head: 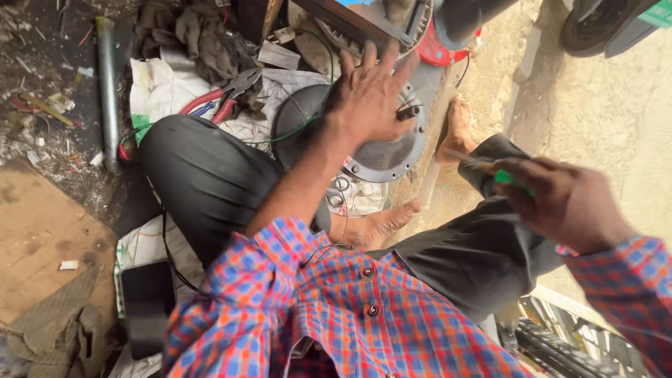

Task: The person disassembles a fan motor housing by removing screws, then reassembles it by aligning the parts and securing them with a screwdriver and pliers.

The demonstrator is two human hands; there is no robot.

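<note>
I sit on the ground with a round grey metal motor plate (381, 157) in front of my legs. My left hand (371, 94) lies flat on top of the plate, fingers spread, pressing it down. Thin green wires (297, 129) run across the plate's left side. My right hand (560, 199) is closed around a screwdriver with a green handle (511, 178), its shaft pointing left toward the plate, held off to the plate's right above my knee. The tool is blurred.
Red-handled pliers (220, 98) lie on white cloth (164, 84) to the left. A grey metal pipe (108, 91) stands at far left, by cardboard (42, 238). A black box (147, 297) sits near my hip. A red object (444, 49) and a tyre (595, 24) are at the top.
</note>
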